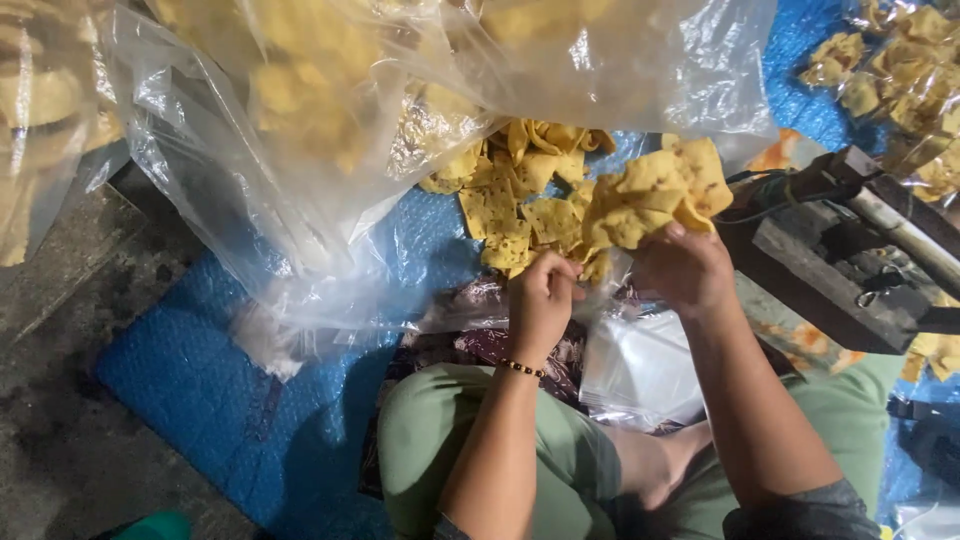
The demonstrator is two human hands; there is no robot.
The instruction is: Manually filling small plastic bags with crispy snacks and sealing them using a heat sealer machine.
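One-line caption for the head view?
Right hand lifts a bunch of yellow chips; left hand pinches a small clear bag beside it.

yellow speckled crackers [655, 195], blue mat [200, 370], green trousers [430, 430]

We see a dim scene, lit from above and ahead of the fingers. White glare streaks the large clear plastic bag [330, 130] above the fingertips. The grey concrete floor [60, 400], far left of them, sinks into shadow. Below the fingers, our green-trousered knees [440, 440] look soft. The upper corners blur, and the whole picture is slightly grainy.
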